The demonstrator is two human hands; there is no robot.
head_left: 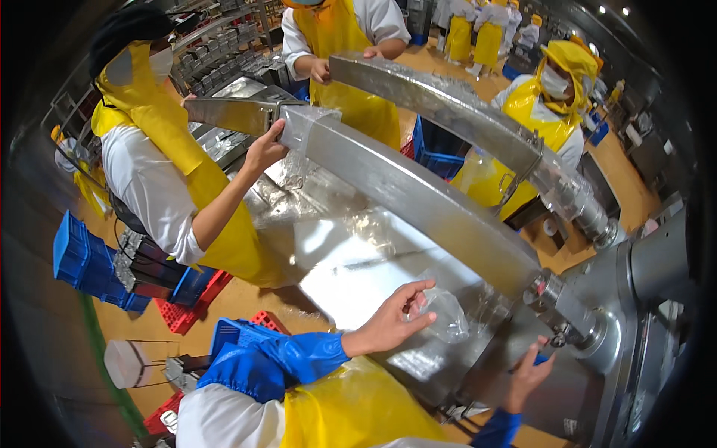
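Observation:
My left hand, in a blue sleeve, has its fingers curled at the edge of a crumpled clear plastic bag over the shiny metal table. My right hand is low on the right, closed around a small blue object whose kind I cannot make out. It is close to the metal fitting at the near end of a long steel duct. Clear plastic covers part of the duct's far end, where a co-worker's hand touches it.
A second steel duct, partly wrapped in clear plastic, runs alongside; a co-worker grips its far end. Other co-workers stand at left and right. Grey machinery borders the right. Blue crates and a red crate are left.

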